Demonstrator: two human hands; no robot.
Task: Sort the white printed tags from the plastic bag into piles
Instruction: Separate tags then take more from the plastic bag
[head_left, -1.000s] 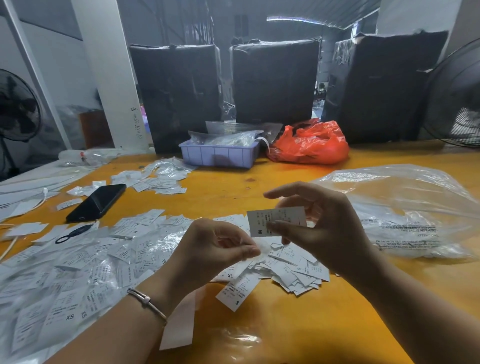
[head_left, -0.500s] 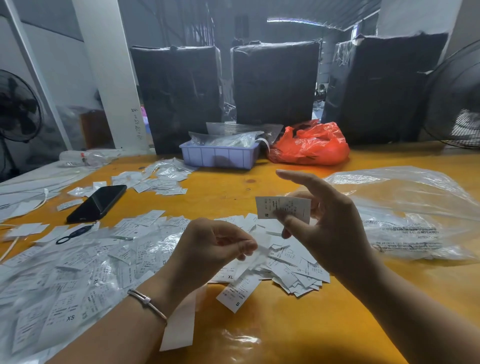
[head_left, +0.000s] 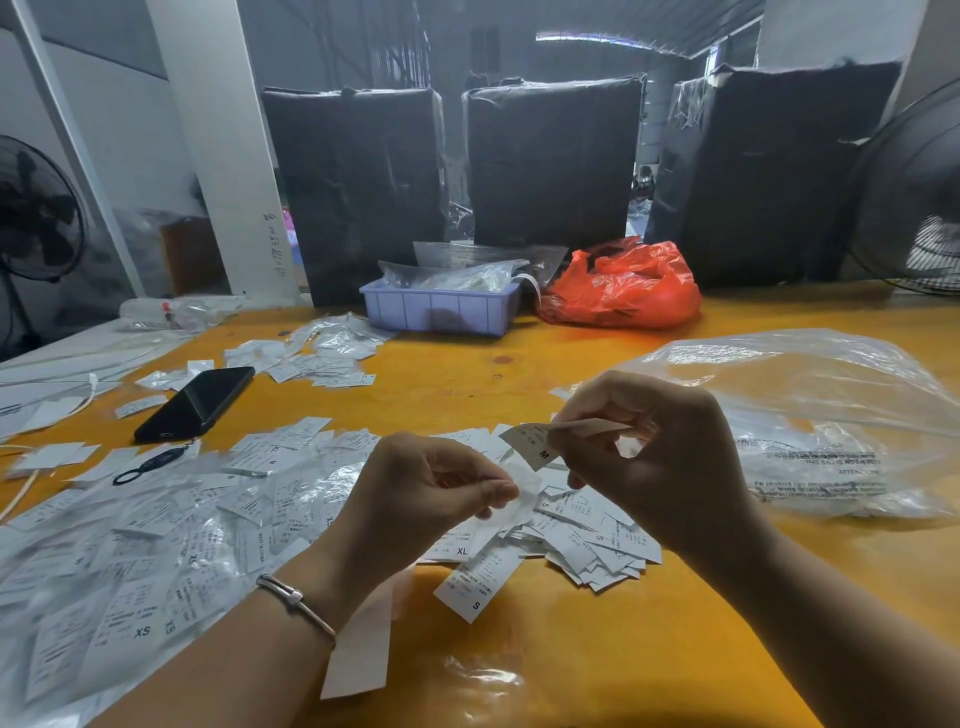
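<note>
m tag (head_left: 540, 441) in right hand (head_left: 660, 462) (fingers (head_left: 571, 415) pinched)

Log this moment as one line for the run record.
step: sorting | right hand: pinches M tag above pile | left hand: holds clear wrapper | bag: on table, right

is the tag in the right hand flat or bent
Bent. The M tag curves over between the fingers of the right hand, its printed end drooping toward the left hand.
</note>
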